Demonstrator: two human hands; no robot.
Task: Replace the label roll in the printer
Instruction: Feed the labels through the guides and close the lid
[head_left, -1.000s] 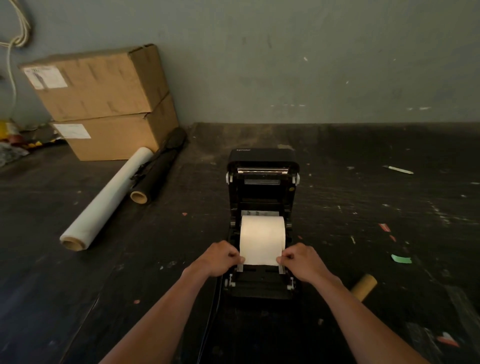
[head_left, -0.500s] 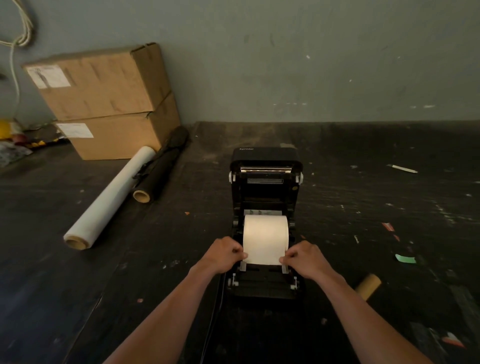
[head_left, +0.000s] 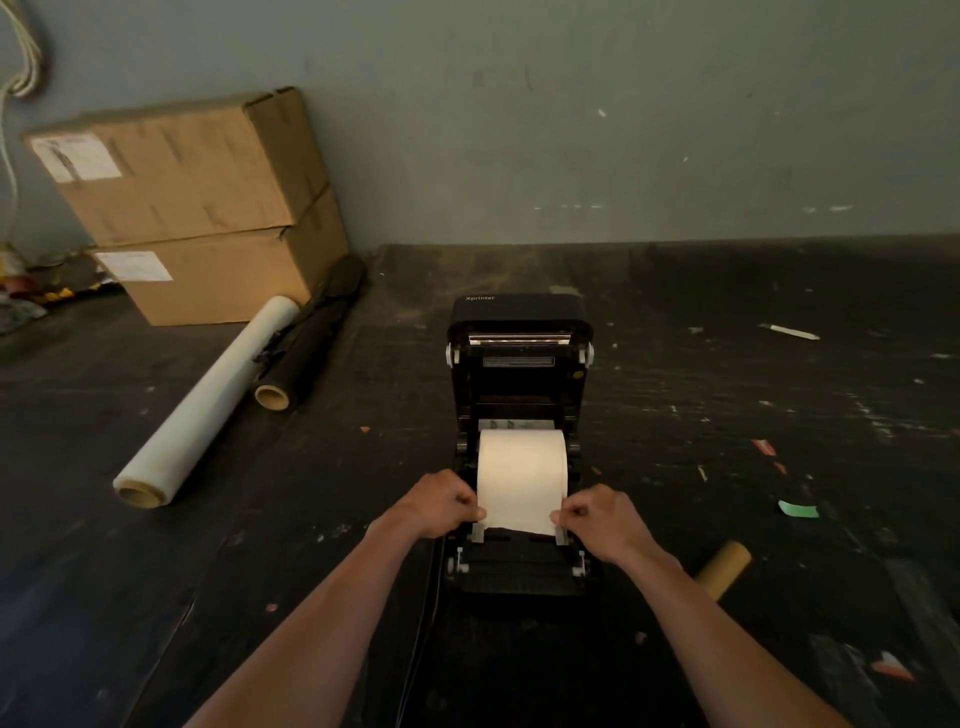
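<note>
A black label printer (head_left: 519, 374) stands on the dark table with its lid swung up and back. A white label roll (head_left: 521, 467) sits in its open bay, and the loose paper end hangs toward me. My left hand (head_left: 441, 504) pinches the left edge of that paper end. My right hand (head_left: 600, 519) pinches the right edge. The two white paper guides sit just below my fingers. An empty brown cardboard core (head_left: 723, 567) lies on the table to the right of the printer.
Two stacked cardboard boxes (head_left: 197, 208) stand at the back left against the wall. A clear film roll (head_left: 208, 405) and a black roll (head_left: 306, 348) lie in front of them. Paper scraps, one green (head_left: 797, 509), dot the right side of the table (head_left: 779, 415). A black cable (head_left: 421, 639) runs toward me.
Both hands keep their pinch on the paper end and have barely shifted. The printer and roll stay in place; only the camera has moved slightly.
</note>
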